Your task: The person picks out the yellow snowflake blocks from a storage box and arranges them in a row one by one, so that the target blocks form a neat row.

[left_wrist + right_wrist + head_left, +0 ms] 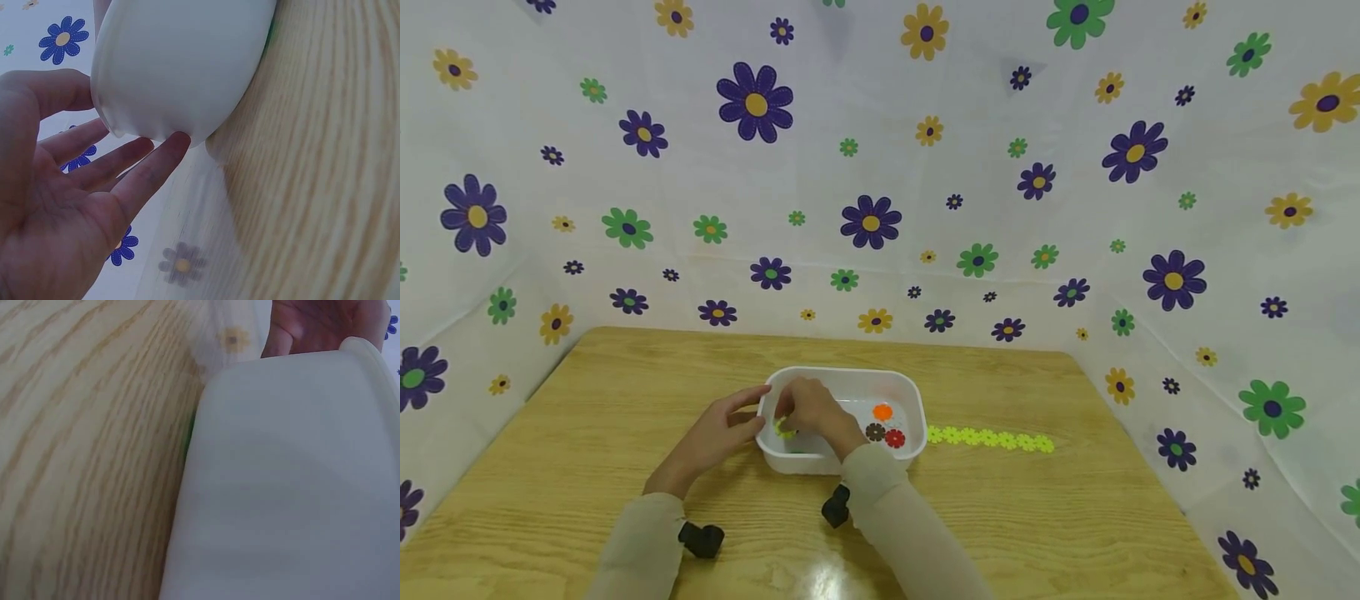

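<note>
Firstly, in the head view, the right hand [816,408] reached down into a white plastic tub [805,465] of rounded rectangular shape. Directly below its fingertips lay a small yellow-green flower-shaped piece [787,432]. The fingers were bent downward to it, but I could not tell whether they pinched it or only touched it. To the right of this grip, beyond the tub's wall, a straight chain of yellow-green flower-shaped pieces [989,438] lay on the wooden table [1037,517]. Its long axis ran away from the grip to the right, and the right hand was the nearer one. This sideways relation, with the wall between, seemed to me the most important. Also to the right of the fingers, inside the tub, were an orange flower-shaped piece [883,412], a brown one [876,432] and a red one [894,438]. On the other side, the left hand [718,433] was at the tub's left end.

In the left wrist view, this left hand had its fingers spread and relaxed, with tips against the tub's outer wall; it did not close around anything.

In the right wrist view, the tub's side hid the right fingers, so their grip was not visible there.
</note>
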Demonstrator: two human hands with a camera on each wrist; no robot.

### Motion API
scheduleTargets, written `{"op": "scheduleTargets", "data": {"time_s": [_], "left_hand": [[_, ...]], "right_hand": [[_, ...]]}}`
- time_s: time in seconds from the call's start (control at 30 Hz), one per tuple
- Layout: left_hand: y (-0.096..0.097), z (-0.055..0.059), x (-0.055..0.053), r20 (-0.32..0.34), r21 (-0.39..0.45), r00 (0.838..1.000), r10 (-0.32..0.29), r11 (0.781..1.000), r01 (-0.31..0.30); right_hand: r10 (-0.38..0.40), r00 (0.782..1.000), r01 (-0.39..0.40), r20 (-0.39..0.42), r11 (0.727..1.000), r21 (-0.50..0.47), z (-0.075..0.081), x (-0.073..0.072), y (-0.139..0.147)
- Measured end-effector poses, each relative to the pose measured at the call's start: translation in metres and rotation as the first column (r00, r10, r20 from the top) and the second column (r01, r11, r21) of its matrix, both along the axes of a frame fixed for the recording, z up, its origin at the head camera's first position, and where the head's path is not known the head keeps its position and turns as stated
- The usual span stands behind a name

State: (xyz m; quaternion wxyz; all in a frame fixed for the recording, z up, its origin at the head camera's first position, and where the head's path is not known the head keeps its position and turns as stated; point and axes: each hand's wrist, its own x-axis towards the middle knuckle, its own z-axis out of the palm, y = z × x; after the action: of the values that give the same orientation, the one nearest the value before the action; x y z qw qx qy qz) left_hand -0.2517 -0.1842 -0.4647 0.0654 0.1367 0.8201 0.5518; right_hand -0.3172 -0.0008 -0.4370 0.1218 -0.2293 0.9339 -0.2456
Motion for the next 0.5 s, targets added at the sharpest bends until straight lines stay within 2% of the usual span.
{"op": "scheduleTargets", "data": {"time_s": [0.1, 0.2, 0.33, 0.5], "left_hand": [[0.000, -0.002, -0.001, 0.004, 0.008, 1.000, 0.003, 1.000, -0.003], [0.001, -0.003, -0.002, 0.014, 0.002, 1.000, 0.012, 1.000, -0.012], [0.002, -0.001, -0.002, 0.028, -0.023, 0.999, 0.035, 0.999, -0.035], [0.002, 0.000, -0.001, 0.041, -0.034, 0.998, 0.050, 0.998, -0.049]], "right_hand": [[0.004, 1.000, -0.003, 0.010, 1.000, -0.014, 0.003, 0.000, 0.007], [-0.007, 0.998, 0.012, 0.058, 0.996, -0.085, 0.009, 0.000, 0.018], [-0.014, 0.993, 0.039, 0.118, 0.976, -0.213, 0.022, 0.001, 0.039], [-0.023, 0.991, 0.061, 0.128, 0.952, -0.301, 0.035, 0.003, 0.068]]}}
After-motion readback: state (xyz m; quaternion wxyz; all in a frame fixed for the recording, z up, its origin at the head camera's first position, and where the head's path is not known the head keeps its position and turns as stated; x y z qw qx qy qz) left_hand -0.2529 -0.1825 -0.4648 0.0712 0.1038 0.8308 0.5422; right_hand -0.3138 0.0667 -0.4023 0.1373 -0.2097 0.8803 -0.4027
